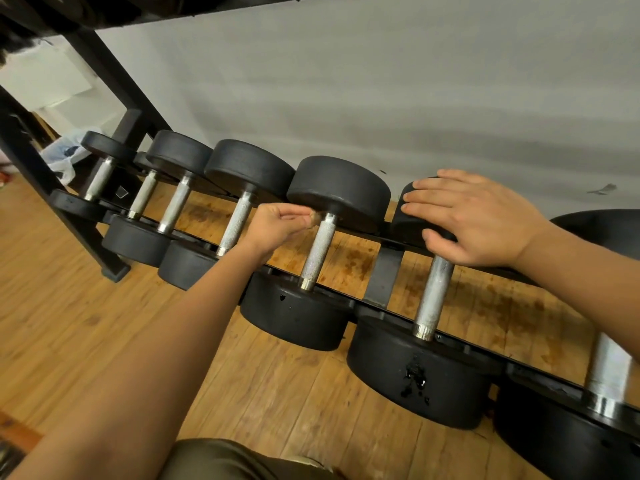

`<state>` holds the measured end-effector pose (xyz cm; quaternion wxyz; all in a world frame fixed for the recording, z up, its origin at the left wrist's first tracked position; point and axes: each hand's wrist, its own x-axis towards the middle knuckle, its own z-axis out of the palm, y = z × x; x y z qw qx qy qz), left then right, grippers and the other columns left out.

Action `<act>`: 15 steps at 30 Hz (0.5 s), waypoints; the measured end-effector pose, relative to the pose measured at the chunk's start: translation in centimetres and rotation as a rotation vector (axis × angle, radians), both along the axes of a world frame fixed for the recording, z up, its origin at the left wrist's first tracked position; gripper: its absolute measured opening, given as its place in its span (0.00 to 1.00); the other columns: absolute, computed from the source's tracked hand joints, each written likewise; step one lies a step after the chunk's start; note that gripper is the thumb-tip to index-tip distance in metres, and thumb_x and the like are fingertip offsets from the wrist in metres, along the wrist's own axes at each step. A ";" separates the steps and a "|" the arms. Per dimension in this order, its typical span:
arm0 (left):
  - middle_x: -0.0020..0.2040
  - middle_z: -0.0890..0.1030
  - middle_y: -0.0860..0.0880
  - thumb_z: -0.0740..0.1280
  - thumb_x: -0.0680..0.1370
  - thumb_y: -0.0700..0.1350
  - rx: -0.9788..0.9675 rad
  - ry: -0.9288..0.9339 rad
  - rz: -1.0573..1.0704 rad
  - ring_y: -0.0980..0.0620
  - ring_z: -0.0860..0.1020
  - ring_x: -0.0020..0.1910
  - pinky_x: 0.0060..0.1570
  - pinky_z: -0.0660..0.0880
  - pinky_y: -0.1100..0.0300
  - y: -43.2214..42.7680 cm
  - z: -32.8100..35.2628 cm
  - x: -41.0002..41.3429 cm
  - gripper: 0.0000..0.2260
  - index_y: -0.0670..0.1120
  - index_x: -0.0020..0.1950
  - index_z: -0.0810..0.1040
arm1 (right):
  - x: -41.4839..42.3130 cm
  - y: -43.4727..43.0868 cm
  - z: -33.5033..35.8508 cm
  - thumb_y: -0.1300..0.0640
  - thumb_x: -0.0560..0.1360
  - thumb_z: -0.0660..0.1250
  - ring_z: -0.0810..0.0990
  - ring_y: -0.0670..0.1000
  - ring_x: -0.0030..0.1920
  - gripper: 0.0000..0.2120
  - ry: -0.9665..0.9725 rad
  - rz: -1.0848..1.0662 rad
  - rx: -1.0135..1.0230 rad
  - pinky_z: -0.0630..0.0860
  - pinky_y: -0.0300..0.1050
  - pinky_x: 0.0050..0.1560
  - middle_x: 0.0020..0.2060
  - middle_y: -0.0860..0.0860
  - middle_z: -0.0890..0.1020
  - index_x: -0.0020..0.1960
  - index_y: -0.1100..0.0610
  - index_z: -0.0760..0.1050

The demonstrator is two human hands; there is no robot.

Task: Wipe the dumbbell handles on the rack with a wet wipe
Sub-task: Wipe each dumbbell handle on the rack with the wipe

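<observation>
1 crumpled wipe [315, 216], pinched by the left hand [277, 225], touches the handle [318, 252] at its far end; it runs nearward; right hand [474, 216] rests flat on the next dumbbell [415, 372]

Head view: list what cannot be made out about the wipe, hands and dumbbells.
The wipe: only a brownish scrap shows; the pinching fingers of the left hand hide the rest.
The dumbbell head under the right hand: mostly covered.
The rightmost dumbbell: cut by the right edge.
The upper shelf: cut by the top edge.
</observation>
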<state>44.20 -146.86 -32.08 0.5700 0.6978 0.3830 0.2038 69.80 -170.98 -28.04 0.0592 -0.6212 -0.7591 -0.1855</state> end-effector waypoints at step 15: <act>0.49 0.87 0.48 0.74 0.78 0.37 0.298 0.121 -0.063 0.51 0.85 0.52 0.58 0.82 0.53 -0.3 -1.0 1.1 0.07 0.48 0.52 0.86 | 0.0 0.0 0.0 0.47 0.78 0.57 0.74 0.55 0.70 0.24 0.009 0.003 0.006 0.63 0.55 0.75 0.65 0.54 0.80 0.68 0.57 0.78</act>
